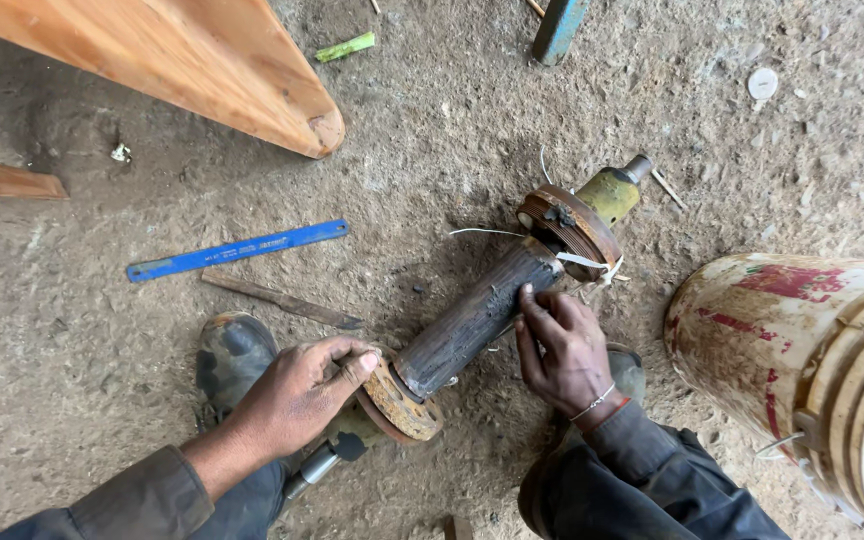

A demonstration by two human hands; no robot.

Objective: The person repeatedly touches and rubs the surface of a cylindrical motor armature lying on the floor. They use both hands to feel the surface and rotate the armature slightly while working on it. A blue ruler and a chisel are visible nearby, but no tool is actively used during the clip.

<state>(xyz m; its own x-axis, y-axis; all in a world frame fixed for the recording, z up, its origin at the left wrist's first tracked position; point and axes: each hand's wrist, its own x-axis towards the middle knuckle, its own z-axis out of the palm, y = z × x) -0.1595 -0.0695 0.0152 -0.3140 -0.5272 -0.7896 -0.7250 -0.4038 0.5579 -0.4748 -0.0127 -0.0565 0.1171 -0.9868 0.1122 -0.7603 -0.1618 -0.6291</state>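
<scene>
head view | pipe (477,315) lies on dirt floor (432,130), middle, slanting near-left to far-right | left hand (297,395) wraps rusty disc (400,403) at pipe's near end | right hand (562,350) rests on pipe, fingers bent, holding nothing | blue blade (237,249) far left | bucket (802,370) right | plank (182,60) far left

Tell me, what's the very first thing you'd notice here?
The dark metal cylinder with rusty flanges lies on the dirt floor in the middle; the left hand grips its near flange and the right hand rests its fingertips on the barrel. A bright blue saw blade lies to the left, and a stained white bucket stands at the right edge.
</scene>
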